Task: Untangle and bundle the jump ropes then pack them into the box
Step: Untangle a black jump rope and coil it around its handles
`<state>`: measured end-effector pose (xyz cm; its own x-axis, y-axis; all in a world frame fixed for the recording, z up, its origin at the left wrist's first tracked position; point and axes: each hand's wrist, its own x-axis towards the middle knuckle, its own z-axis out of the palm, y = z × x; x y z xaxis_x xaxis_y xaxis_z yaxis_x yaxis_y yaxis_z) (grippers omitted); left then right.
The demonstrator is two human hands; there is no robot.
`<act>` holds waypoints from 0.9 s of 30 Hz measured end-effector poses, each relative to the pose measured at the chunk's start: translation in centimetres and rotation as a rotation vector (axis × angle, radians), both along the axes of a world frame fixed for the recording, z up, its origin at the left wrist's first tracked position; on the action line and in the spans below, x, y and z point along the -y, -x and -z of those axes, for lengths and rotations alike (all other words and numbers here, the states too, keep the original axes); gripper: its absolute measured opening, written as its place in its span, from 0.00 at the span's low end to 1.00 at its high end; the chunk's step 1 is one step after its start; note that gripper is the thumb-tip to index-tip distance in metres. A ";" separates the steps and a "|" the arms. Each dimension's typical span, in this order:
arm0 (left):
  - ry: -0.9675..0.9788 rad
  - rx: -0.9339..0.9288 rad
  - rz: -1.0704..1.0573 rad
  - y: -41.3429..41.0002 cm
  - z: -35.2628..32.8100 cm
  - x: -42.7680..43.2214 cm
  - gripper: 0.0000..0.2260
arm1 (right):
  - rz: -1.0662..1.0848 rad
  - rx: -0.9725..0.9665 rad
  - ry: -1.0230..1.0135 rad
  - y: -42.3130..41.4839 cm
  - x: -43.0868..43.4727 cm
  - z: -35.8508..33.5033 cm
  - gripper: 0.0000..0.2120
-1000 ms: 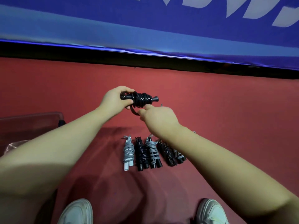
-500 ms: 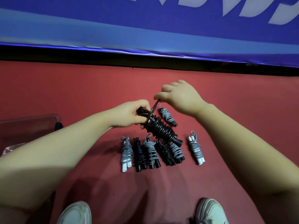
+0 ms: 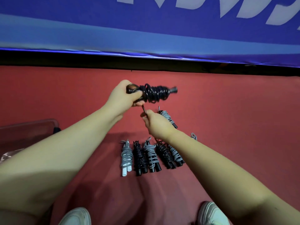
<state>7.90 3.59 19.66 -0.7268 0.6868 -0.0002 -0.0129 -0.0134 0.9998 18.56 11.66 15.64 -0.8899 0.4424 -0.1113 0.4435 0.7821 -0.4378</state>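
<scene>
Up over the red floor (image 3: 227,111), toward its far edge by the blue banner (image 3: 146,30), you've got the black jump rope bundle (image 3: 154,93) held off the ground. Your left hand (image 3: 123,98) has its grip closed around the handle end, and your right hand (image 3: 155,122) is pinching the loose tail of cord (image 3: 143,109) just below it.

This thing looks light, and the plasticky cord probably runs slick and springy, so I'd guess the coils want to pop loose if you slack off. Keep hold at the handles, since those are the only stiff bit, and keep the tail taut while you tuck it.

The finished bundles (image 3: 151,156) sit in a row on the floor nearer your shoes (image 3: 76,216), with the box (image 3: 24,132) at the left edge.
</scene>
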 end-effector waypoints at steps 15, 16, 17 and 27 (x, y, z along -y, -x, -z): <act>0.116 -0.418 0.272 0.8 0.1 2.8 0.10 | -0.214 -0.521 -0.188 -0.8 2.9 -7.0 0.13; 0.048 -0.267 0.309 0.6 -0.2 2.9 0.10 | -0.152 -0.603 -0.036 -0.8 2.4 -6.5 0.13; 0.007 -0.138 0.346 0.4 -0.4 2.9 0.09 | -0.058 -0.681 0.107 -0.9 2.1 -6.1 0.12; -0.279 0.197 0.440 -1.4 -0.9 1.3 0.32 | 0.443 -1.296 0.456 0.4 1.9 -7.0 0.13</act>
<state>9.27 2.30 20.59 -0.3758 0.9191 0.1182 -0.2634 -0.2283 0.9373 18.16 9.73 22.63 -0.2741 0.8505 0.4488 -0.2872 0.3730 -0.8823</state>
